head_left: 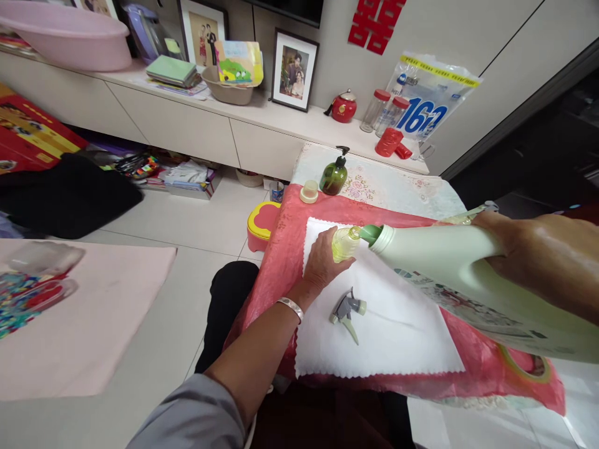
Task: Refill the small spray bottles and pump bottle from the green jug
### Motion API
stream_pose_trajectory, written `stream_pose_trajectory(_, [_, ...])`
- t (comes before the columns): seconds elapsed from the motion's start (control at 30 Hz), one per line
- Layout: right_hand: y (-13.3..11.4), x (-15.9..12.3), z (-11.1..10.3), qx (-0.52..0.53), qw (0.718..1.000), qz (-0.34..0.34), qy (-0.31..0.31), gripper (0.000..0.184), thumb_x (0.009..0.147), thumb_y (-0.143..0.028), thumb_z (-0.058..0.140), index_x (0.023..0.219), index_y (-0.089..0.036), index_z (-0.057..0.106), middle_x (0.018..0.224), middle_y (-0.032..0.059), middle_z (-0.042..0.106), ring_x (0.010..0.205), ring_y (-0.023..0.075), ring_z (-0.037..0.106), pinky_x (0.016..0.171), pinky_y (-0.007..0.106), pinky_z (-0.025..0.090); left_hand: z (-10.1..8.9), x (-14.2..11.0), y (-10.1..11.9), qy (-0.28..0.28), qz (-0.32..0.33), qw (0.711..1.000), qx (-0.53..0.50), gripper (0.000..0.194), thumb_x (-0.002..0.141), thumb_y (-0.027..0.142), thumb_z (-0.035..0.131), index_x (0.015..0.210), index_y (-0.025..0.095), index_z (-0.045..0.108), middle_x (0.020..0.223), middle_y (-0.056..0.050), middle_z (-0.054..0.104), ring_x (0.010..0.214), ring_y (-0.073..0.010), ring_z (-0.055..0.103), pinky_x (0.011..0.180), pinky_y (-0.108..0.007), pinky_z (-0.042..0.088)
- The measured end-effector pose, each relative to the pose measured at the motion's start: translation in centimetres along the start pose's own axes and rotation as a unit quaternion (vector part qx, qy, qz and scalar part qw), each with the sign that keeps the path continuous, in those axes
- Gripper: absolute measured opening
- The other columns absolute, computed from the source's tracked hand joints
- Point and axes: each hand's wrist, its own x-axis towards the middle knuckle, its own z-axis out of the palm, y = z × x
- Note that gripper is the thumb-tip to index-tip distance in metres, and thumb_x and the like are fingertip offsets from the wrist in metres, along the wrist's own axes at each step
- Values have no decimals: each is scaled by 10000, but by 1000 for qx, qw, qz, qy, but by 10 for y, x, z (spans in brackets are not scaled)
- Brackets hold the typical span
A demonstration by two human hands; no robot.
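My left hand (322,259) is wrapped round a small clear bottle (345,243) with yellowish liquid, standing on a white cloth (397,324). My right hand (538,255) grips the handle of a large pale green jug (468,280), tipped so its green spout meets the small bottle's mouth. A spray trigger head (347,310) lies loose on the cloth just below my left hand.
The cloth lies on a red table cover (281,249). A yellow cap (309,191) and a dark green pump bottle (334,174) stand at the table's far end. A yellow-red stool (262,223) sits on the floor at left. A long cabinet behind holds frames and jars.
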Motion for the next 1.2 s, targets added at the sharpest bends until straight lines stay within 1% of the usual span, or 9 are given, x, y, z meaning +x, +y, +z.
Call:
stream_pose_trajectory(0.1, [0, 0, 0, -25, 999, 16, -31, 331, 775, -385, 553, 1092, -312, 614, 700, 66, 601, 574, 265, 591, 534, 334, 343, 0, 0, 0, 1, -1, 1000, -1, 946, 701, 366, 876, 1472, 225, 347, 1416, -148, 566, 1337, -340, 573, 1127, -511, 489])
stream_pose_trajectory(0.23, [1, 1, 2, -27, 999, 20, -35, 359, 784, -389, 545, 1130, -318, 609, 711, 66, 608, 579, 262, 591, 533, 335, 353, 0, 0, 0, 1, 2, 1000, -1, 942, 699, 364, 877, 1464, 208, 350, 1404, -157, 569, 1323, -342, 582, 1113, -504, 503])
stream_pose_trajectory(0.37, [2, 0, 3, -38, 998, 28, -35, 428, 807, -402, 533, 1228, -330, 559, 742, 61, 618, 613, 268, 614, 542, 344, 391, 0, 1, -1, 0, 9, 1000, -2, 941, 701, 376, 875, 1460, 188, 351, 1398, -167, 568, 1321, -343, 579, 1118, -503, 499])
stream_pose_trajectory(0.53, [-2, -2, -1, -52, 997, 14, -55, 279, 842, -379, 490, 1101, -324, 575, 748, 62, 608, 678, 276, 642, 552, 336, 390, 0, 1, -1, -3, 5, 1000, 0, 951, 697, 385, 874, 1465, 200, 346, 1392, -163, 569, 1317, -347, 581, 1114, -514, 501])
stream_pose_trajectory(0.63, [-5, -2, -5, -58, 996, 22, -59, 311, 857, -389, 487, 1151, -323, 561, 771, 73, 615, 686, 286, 649, 552, 340, 401, 1, 2, -1, 0, 0, 1000, -3, 956, 685, 375, 879, 1461, 212, 345, 1383, -154, 574, 1314, -346, 585, 1111, -514, 502])
stream_pose_trajectory(0.73, [-6, -1, -5, -57, 996, 33, -60, 349, 855, -401, 493, 1192, -331, 552, 763, 73, 614, 671, 294, 650, 545, 349, 410, 2, 2, -1, 2, 0, 1000, -4, 953, 679, 370, 881, 1453, 193, 353, 1374, -162, 578, 1306, -350, 589, 1108, -512, 504])
stream_pose_trajectory(0.93, [-4, 1, -2, -51, 997, 32, -57, 304, 834, -387, 506, 1127, -345, 575, 756, 56, 617, 665, 283, 649, 544, 344, 411, 1, 2, -1, -2, -3, 1000, -5, 951, 682, 370, 879, 1451, 208, 345, 1384, -154, 575, 1315, -346, 584, 1111, -515, 499])
stream_pose_trajectory(1.07, [-6, -1, -4, -50, 996, 33, -61, 279, 837, -386, 500, 1101, -335, 576, 735, 57, 606, 669, 288, 648, 545, 349, 418, 0, 2, 0, -2, -1, 1000, -3, 943, 689, 362, 879, 1450, 204, 344, 1387, -158, 577, 1310, -343, 588, 1102, -509, 506])
stream_pose_trajectory(1.2, [-8, -2, -7, -52, 996, 36, -66, 305, 832, -369, 506, 1129, -350, 570, 734, 53, 600, 655, 282, 645, 539, 344, 420, 0, 1, 1, -1, 2, 1000, 1, 940, 692, 363, 877, 1449, 201, 344, 1386, -158, 579, 1312, -341, 587, 1101, -503, 510])
